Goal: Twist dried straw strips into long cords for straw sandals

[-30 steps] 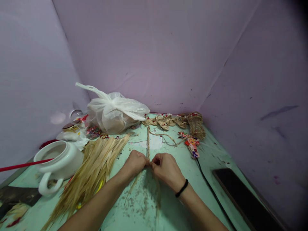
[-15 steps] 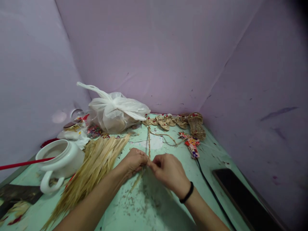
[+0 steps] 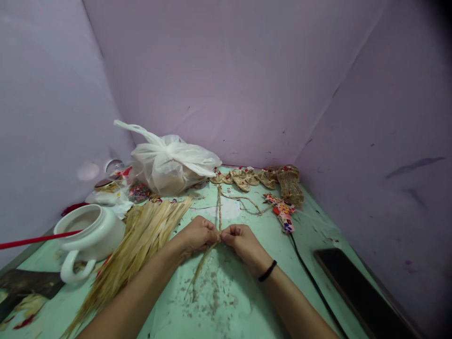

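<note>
My left hand (image 3: 196, 234) and my right hand (image 3: 241, 242) meet at the middle of the green table (image 3: 226, 301), both pinched on the near end of a twisted straw rope (image 3: 219, 212). The rope runs away from me toward the back wall. Loose straw strands (image 3: 201, 268) trail from the pinch toward me. A black band sits on my right wrist.
A bundle of dry straw (image 3: 137, 245) lies left of my hands. A white pot (image 3: 90, 233) with a red stick stands further left, a white plastic bag (image 3: 169, 162) behind. Woven straw pieces (image 3: 268, 179) and a coloured ornament (image 3: 282, 209) lie at the back. A black cable (image 3: 310, 278) and dark slab (image 3: 360, 292) are right.
Both hands stayed at the rope's end, shifting slightly forward and working the strands. The right hand pulled closer to the left again after opening a little.
</note>
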Action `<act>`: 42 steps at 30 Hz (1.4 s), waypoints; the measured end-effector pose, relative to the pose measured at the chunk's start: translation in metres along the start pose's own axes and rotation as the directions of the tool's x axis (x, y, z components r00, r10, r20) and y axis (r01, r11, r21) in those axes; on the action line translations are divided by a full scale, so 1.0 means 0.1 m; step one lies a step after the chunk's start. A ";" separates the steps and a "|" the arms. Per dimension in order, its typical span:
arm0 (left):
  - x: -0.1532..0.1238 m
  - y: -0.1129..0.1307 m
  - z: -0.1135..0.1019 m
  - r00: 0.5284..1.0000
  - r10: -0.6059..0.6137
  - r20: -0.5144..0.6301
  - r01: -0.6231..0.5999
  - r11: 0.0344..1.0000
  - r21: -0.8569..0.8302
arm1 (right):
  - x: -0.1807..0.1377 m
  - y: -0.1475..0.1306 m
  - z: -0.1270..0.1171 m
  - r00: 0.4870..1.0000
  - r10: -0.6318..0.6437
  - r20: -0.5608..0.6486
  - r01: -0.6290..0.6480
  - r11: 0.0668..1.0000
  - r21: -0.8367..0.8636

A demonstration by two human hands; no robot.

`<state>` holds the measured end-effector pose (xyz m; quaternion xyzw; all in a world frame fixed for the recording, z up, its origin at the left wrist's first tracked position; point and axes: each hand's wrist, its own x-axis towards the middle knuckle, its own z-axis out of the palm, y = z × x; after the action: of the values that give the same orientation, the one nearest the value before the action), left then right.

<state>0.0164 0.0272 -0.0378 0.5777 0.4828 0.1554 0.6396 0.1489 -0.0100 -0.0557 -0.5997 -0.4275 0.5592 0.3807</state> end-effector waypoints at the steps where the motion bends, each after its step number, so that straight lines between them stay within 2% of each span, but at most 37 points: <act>1: 0.01 0.00 -0.02 1.000 -0.005 -0.007 0.005 0.999 0.049 | 0.00 0.01 -0.01 1.000 0.005 0.003 -0.005 1.000 0.020; 4: 0.00 0.02 -0.05 0.999 0.016 -0.050 -0.004 0.973 0.230 | 0.00 0.03 0.00 1.000 0.019 -0.003 -0.019 0.996 0.087; 6: -0.05 0.05 -0.04 0.989 0.080 -0.127 -0.021 0.912 0.409 | -0.01 0.03 0.03 0.999 0.029 -0.021 -0.025 0.990 0.137; 9: -0.20 0.13 0.07 0.938 0.216 -0.272 0.033 0.725 0.688 | -0.03 0.00 0.06 0.998 0.062 -0.028 -0.054 0.976 0.213; 11: -0.31 0.17 0.23 0.911 0.258 -0.323 0.105 0.611 0.785 | -0.06 -0.03 0.07 0.995 0.095 -0.018 -0.086 0.956 0.281; 15: -0.43 0.13 0.57 0.925 0.242 -0.293 0.129 0.525 0.841 | -0.08 -0.05 0.08 0.992 0.123 -0.007 -0.109 0.899 0.424; 17: -0.44 0.11 0.62 0.948 0.223 -0.227 0.083 0.515 0.853 | -0.08 -0.03 0.07 0.994 0.110 0.024 -0.109 0.895 0.433; 20: -0.42 0.16 0.45 0.952 0.241 -0.191 0.020 0.571 0.820 | -0.07 -0.02 0.04 0.993 0.085 0.085 -0.112 0.915 0.388; 21: -0.41 0.20 0.36 0.938 0.248 -0.240 0.037 0.619 0.785 | -0.07 -0.02 0.03 0.992 0.078 0.100 -0.110 0.922 0.370; 23: -0.36 0.26 0.18 0.851 0.306 -0.427 0.077 0.731 0.678 | -0.07 -0.04 0.00 0.990 0.066 0.125 -0.105 0.935 0.339; 24: -0.33 0.28 0.12 0.859 0.257 -0.443 0.053 0.815 0.577 | -0.08 -0.04 0.00 0.988 0.063 0.139 -0.106 0.940 0.323; 25: -0.30 0.28 0.08 0.890 0.145 -0.433 0.065 0.898 0.435 | -0.08 -0.05 -0.01 0.987 0.059 0.153 -0.104 0.945 0.311; 27: -0.22 0.24 0.06 0.959 -0.050 -0.280 0.101 0.980 0.170 | -0.08 -0.05 -0.02 0.984 0.033 0.175 -0.084 0.953 0.293; 28: -0.19 0.21 0.07 0.976 -0.108 -0.190 0.124 0.990 0.074 | -0.07 -0.05 -0.03 0.983 0.019 0.184 -0.071 0.957 0.280; 30: -0.13 0.14 0.11 0.988 -0.130 -0.087 0.129 0.992 -0.020 | -0.06 -0.03 -0.02 0.982 -0.004 0.187 -0.043 0.967 0.251; 33: -0.08 0.07 0.13 0.980 -0.148 -0.131 0.150 0.989 0.006 | 0.00 0.03 -0.01 0.990 -0.055 0.127 0.033 0.986 0.165; 36: -0.05 0.03 0.12 0.967 -0.145 -0.208 0.170 0.980 0.107 | 0.03 0.09 0.01 0.988 -0.154 0.017 0.155 0.986 -0.056; 39: 0.00 -0.05 0.12 0.971 -0.022 -0.239 0.058 0.988 0.143 | -0.01 0.06 0.01 0.969 -0.246 -0.032 0.220 0.910 -0.351; 42: 0.04 -0.13 0.14 0.964 0.036 -0.264 0.010 0.986 0.169 | -0.12 -0.04 -0.01 0.963 -0.254 -0.083 0.160 0.797 -0.583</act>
<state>0.0252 0.0185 -0.0531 0.6070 0.5717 0.1941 0.5168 0.1490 -0.0193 -0.0475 -0.6777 -0.6069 0.3110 0.2751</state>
